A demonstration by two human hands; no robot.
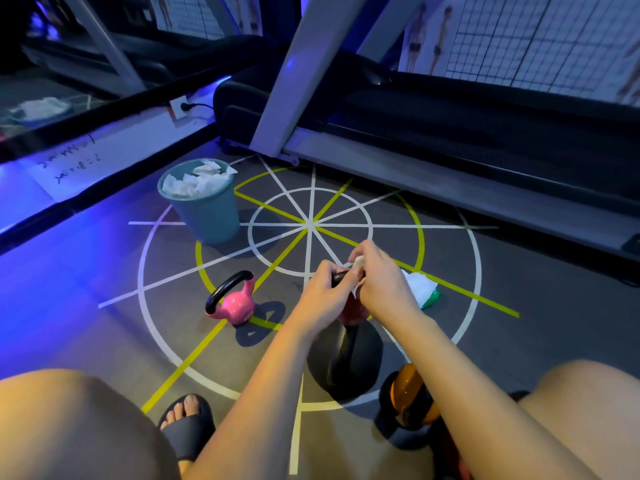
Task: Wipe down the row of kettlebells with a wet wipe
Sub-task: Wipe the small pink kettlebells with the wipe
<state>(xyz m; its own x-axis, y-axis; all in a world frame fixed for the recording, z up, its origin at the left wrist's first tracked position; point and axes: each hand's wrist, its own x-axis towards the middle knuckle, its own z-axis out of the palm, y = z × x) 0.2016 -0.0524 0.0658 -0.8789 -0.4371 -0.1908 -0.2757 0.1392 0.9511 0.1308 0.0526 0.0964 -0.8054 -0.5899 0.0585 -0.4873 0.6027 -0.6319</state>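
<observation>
Here the left hand (pixel 325 289) curls round the dark handle of the red kettlebell (pixel 351 308), steadying it, while the right hand (pixel 377 278) pinches a white wet wipe (pixel 358 263) against the top of that handle. To do this well, I would wrap the wipe fully round the bar, slide it along the arch, then go down over the bell. The black kettlebell (pixel 346 362) sits just nearer the person than the red one. The orange kettlebell (pixel 408 393) is nearer again and to the right, and the pink kettlebell (pixel 232 299) stands apart to its left. A wipe pack (pixel 422 289) lies just right of the red one. The bin (pixel 204 206) is beyond it to the left, across open floor (pixel 104 271), and the treadmill (pixel 450 161) edge closes off the far side.
</observation>
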